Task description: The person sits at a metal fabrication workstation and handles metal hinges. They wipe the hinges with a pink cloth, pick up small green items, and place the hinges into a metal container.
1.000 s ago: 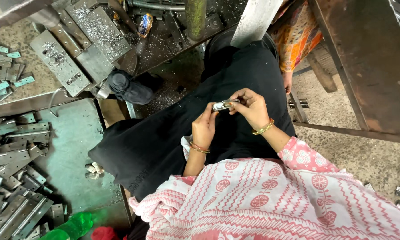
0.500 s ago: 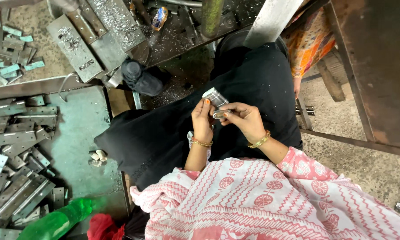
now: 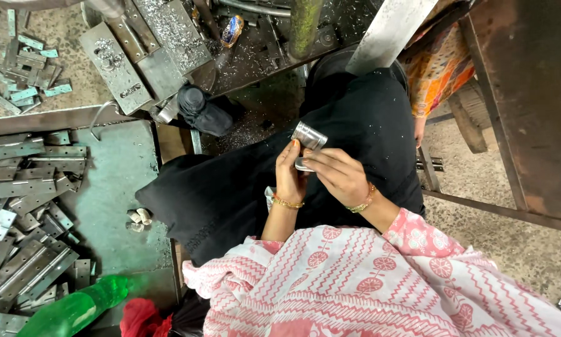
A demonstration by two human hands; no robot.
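Note:
A small shiny metal hinge (image 3: 308,138) is held up over my lap, which is covered in black cloth (image 3: 243,187). My left hand (image 3: 289,178) grips it from the left with the fingers pointing up. From the right, my right hand (image 3: 338,176) closes its fingers over the lower part of the hinge. Both wrists wear gold bangles. A pink and white patterned sleeve covers my right arm.
Several flat metal hinges (image 3: 18,206) lie piled on the green bench at left. A green plastic bottle (image 3: 74,310) lies at lower left. Grey metal plates (image 3: 115,65) and shavings sit at the top. A rusty metal frame (image 3: 523,106) stands at right.
The hinge has been turned upright between the hands, and the hands have risen slightly over the lap. The view has shifted a little.

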